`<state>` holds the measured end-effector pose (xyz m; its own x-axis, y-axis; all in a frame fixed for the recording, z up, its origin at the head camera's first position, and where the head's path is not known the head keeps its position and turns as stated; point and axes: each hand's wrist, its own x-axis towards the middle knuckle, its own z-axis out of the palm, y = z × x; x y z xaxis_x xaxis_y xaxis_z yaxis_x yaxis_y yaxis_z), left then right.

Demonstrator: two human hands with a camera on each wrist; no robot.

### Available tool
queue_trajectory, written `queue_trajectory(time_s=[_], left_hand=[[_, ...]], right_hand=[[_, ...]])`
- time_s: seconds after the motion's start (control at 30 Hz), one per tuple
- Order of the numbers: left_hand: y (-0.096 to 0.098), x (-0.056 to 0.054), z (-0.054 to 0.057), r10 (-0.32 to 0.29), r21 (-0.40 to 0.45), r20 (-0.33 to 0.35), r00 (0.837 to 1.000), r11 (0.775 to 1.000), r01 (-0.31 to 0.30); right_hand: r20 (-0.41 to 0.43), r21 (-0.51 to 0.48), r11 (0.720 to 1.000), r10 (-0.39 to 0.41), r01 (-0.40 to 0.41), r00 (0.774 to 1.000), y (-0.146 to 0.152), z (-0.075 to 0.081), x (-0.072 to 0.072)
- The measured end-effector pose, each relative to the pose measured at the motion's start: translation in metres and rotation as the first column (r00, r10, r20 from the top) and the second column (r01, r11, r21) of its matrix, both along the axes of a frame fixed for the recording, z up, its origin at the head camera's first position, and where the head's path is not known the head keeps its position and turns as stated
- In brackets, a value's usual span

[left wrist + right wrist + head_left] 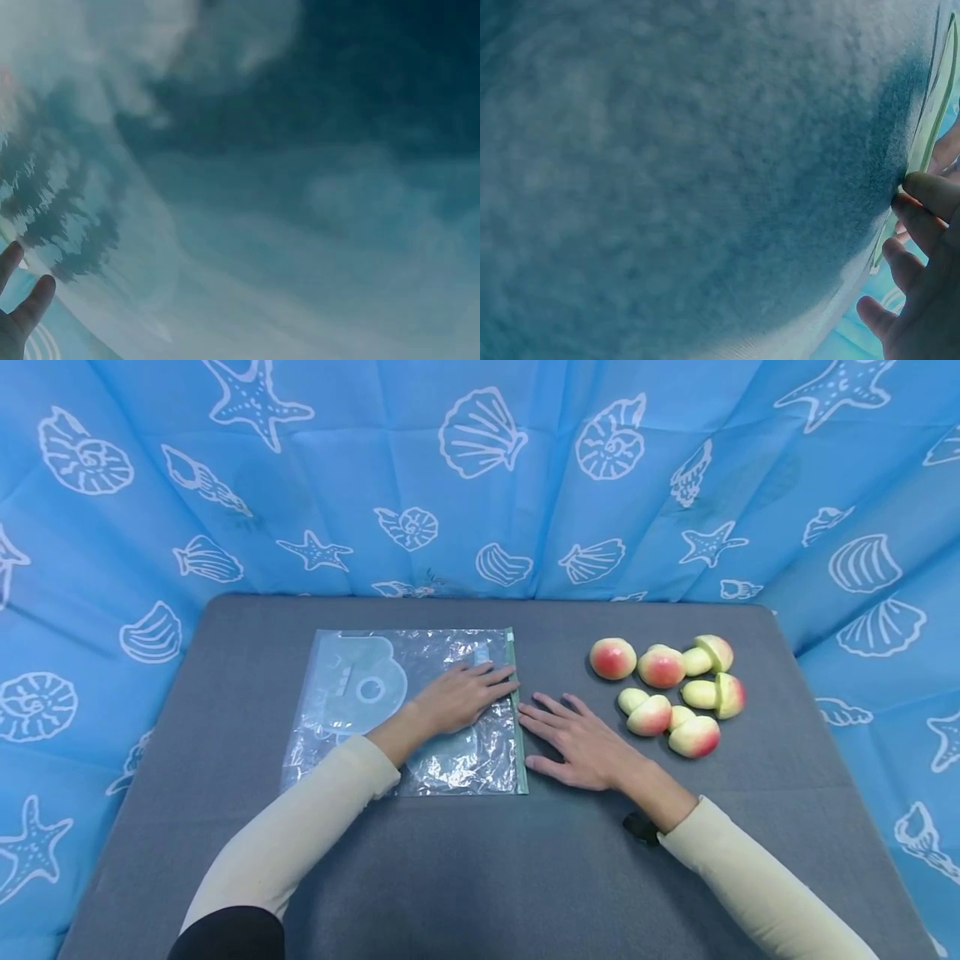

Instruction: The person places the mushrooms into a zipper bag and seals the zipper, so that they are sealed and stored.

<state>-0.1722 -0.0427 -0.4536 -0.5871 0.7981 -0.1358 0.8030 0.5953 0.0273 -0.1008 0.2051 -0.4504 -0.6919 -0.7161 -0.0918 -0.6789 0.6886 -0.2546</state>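
A clear plastic zipper bag [450, 768] with pale printed shapes lies flat, its green zip edge [521, 752] facing right. My left hand [467, 695] rests on the bag, fingers stretched out to the zip edge. Just right of that edge is my right hand [573, 739], palm down with fingers spread and fingertips right at the green strip. In the right wrist view, the right fingers [922, 217] reach the green zip edge [930, 127]. The left wrist view shows left fingertips [34, 300] over the shiny plastic.
Several mushroom-shaped pieces with red-and-cream caps, one of them a round-capped mushroom [612, 658], lie in a cluster at the right. The grey cloth-covered table [420, 877] ends at a blue curtain [450, 510] with white shell prints.
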Motion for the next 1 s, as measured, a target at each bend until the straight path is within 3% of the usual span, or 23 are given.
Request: queue_trajectory(time_s=[0.6,1.0], left_hand=[[-0.003,-0.002,0.0,-0.074,-0.006,-0.031,0.997,0.997,0.073],[0.003,-0.008,-0.001,-0.132,0.171,-0.058,0.99,0.975,0.14]], right_hand=[[0.017,0.049,0.999,0.015,-0.016,1.0,-0.002,0.01,-0.003],[0.033,0.036,0.999,0.029,-0.03,0.999,-0.004,0.013,-0.003]])
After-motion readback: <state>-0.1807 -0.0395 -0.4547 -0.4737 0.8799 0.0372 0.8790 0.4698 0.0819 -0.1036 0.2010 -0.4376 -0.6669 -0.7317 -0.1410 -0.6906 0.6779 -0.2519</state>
